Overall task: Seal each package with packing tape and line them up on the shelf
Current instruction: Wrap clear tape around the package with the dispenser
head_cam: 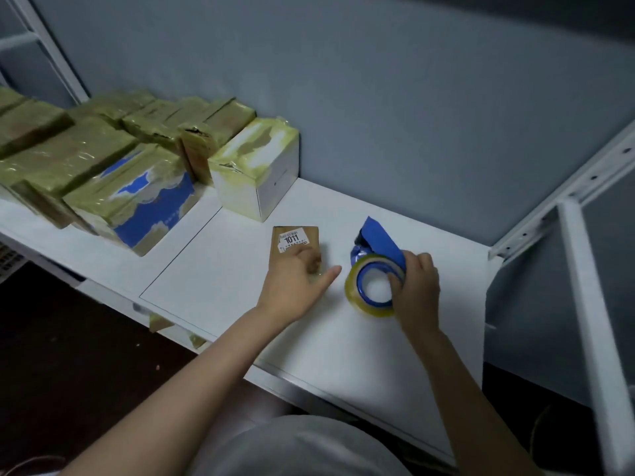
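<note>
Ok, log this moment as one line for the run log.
left hand: rests on brown package | right hand: grips tape dispenser | brown package: flat on shelf | taped packages: lined up at left

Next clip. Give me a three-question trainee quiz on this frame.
1. True or false: the left hand rests on the brown package.
2. What does the right hand grip? A) tape dispenser B) scissors C) marker
3. Fill in: the package's label reads ____.
Key: 1 true; 2 A; 3 1011.
</note>
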